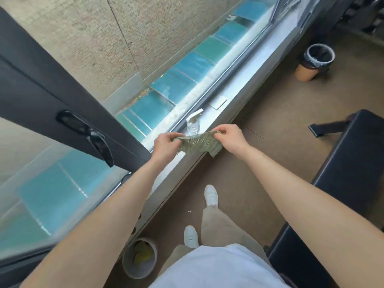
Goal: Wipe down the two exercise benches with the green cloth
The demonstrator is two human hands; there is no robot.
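Above windowsill, both hands pinching green cloth

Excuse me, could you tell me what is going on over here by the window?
A person stands at the windowsill holding a green cloth spread between both hands. The left hand grips one end and the right hand pinches the other. A clear spray bottle stands on the sill just behind the cloth. A black exercise bench stands to the person's right, and the cloth is not on it yet.
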